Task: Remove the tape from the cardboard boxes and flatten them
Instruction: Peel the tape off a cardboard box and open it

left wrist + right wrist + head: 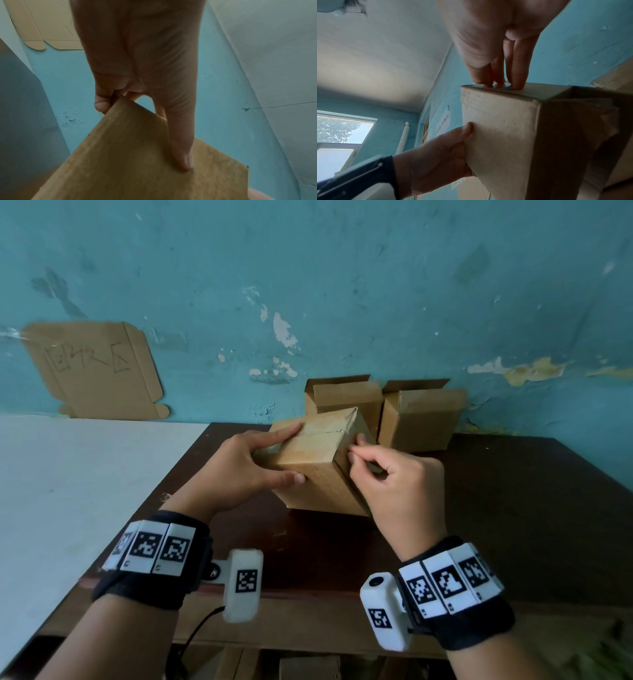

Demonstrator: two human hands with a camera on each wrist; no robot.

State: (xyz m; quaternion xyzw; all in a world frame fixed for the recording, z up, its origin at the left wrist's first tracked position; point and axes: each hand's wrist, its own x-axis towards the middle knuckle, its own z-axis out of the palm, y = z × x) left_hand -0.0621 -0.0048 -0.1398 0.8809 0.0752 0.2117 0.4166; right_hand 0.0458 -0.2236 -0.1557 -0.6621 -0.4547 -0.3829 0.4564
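Two hands work one taped cardboard box [315, 470] between them on the desk [513, 508]: left hand [246, 467] grips its side, right hand [394, 477] pinches the tape [346, 440] at its top edge.

The left hand [250, 465] clasps the left side of the closed brown cardboard box [315, 470], forefinger laid along its top edge, thumb pressed flat on its near face. The right hand [394, 474] sits at the box's upper right corner, fingers curled, fingertips [518, 83] pinching at the top edge there. Both forearms reach forward towards the box.
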